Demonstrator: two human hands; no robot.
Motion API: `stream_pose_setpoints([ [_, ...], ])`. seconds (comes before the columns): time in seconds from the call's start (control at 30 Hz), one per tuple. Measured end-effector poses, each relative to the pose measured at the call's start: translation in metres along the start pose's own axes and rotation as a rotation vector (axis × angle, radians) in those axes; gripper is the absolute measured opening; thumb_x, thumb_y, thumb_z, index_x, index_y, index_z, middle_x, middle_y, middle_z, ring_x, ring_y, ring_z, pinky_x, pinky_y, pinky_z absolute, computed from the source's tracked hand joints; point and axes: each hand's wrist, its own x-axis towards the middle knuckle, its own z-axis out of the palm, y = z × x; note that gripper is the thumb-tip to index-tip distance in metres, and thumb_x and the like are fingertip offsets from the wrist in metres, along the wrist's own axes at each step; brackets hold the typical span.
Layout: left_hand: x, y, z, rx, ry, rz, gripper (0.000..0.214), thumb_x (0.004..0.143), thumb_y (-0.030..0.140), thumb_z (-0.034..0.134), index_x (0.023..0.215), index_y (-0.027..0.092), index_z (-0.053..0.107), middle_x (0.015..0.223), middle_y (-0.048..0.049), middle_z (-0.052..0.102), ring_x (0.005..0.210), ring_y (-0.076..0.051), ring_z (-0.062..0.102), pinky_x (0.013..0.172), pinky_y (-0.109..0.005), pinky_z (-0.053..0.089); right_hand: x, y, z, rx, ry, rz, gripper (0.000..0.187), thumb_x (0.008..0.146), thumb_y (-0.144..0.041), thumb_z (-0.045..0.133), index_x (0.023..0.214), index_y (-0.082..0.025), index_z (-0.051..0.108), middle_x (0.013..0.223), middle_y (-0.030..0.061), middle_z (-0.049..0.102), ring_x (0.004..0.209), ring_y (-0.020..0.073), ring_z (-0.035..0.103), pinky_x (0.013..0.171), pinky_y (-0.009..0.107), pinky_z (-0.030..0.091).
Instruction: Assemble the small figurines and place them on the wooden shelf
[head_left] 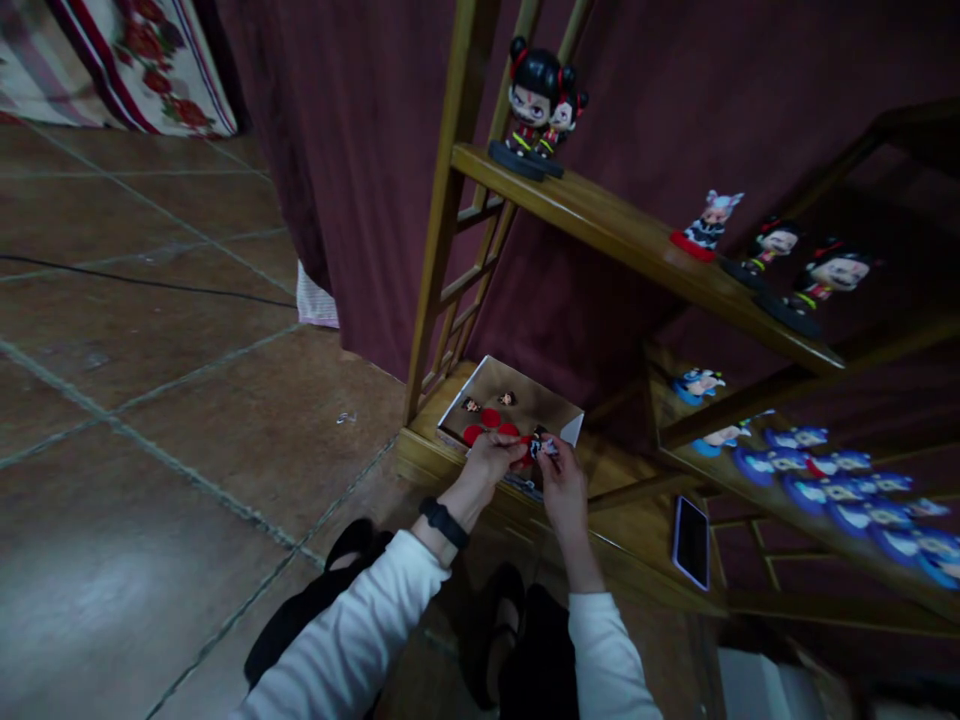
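Figurine: located between both hands, over the near side of the open box; long axis approximately crosswise, red base toward the left hand, head end toward the right hand; left hand: fingers narrowed on the red base; right hand: fingers pinching the head end; red discs lie inside the box; box rests on the wooden shelf

I stretch both forearms forward and down, drawing together. My left hand angles inward, back upward, its thumb and fingers pinched; my right hand sits just beside it, fingers bent inward, fingertips pinching too.
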Motion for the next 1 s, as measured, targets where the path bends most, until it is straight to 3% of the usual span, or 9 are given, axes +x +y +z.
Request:
stream_pose_setpoints([
  [0.33, 0.006, 0.002, -0.011, -0.062, 0.067, -0.071, 0.018, 0.051, 0.018, 0.077, 0.054, 0.011, 0.06, 0.052, -0.0009, 0.058, 0.051, -0.009, 0.053, 0.053, -0.023, 0.045, 0.0, -0.012, 0.001, -0.144, -0.117, -0.119, 0.032, 0.083, -0.026, 0.043, 0.112, -0.027, 0.056, 0.111, 0.0067, 0.059, 0.102, 0.0214, 0.054, 0.091, 0.036, 0.041],
  [0.53, 0.004, 0.005, -0.013, -0.057, 0.023, -0.093, 0.019, 0.048, 0.018, 0.079, 0.059, 0.011, 0.064, 0.055, -0.0017, 0.061, 0.051, -0.008, 0.053, 0.05, -0.019, 0.043, 0.002, -0.018, 0.002, -0.087, -0.185, -0.138, 0.032, 0.084, -0.027, 0.042, 0.112, -0.029, 0.057, 0.109, 0.0053, 0.059, 0.1, 0.0198, 0.056, 0.091, 0.033, 0.041],
  [0.7, 0.01, 0.009, -0.013, -0.105, 0.031, -0.129, 0.016, 0.054, 0.014, 0.076, 0.062, 0.011, 0.063, 0.057, -0.0011, 0.062, 0.049, -0.007, 0.054, 0.051, -0.019, 0.046, 0.005, -0.01, 0.012, 0.175, -0.035, -0.008, 0.046, 0.08, -0.033, 0.051, 0.125, -0.027, 0.046, 0.114, 0.0056, 0.059, 0.1, 0.0186, 0.056, 0.091, 0.036, 0.042],
  [0.8, 0.013, 0.012, -0.015, -0.154, 0.068, -0.186, 0.012, 0.061, 0.011, 0.072, 0.064, 0.011, 0.061, 0.056, -0.0007, 0.061, 0.048, -0.007, 0.055, 0.051, -0.019, 0.047, 0.007, -0.004, 0.015, 0.377, 0.053, 0.117, 0.046, 0.073, -0.038, 0.059, 0.116, -0.023, 0.054, 0.111, 0.0061, 0.062, 0.098, 0.0188, 0.057, 0.089, 0.036, 0.043],
  [1.0, 0.009, 0.009, -0.018, -0.159, 0.01, -0.26, 0.009, 0.067, 0.008, 0.068, 0.073, 0.011, 0.062, 0.067, -0.0037, 0.064, 0.054, -0.008, 0.059, 0.053, -0.018, 0.05, 0.003, -0.004, 0.013, 0.642, -0.051, 0.256, 0.033, 0.066, -0.04, 0.066, 0.094, -0.023, 0.066, 0.094, 0.0026, 0.068, 0.084, 0.0181, 0.061, 0.077, 0.032, 0.048],
])
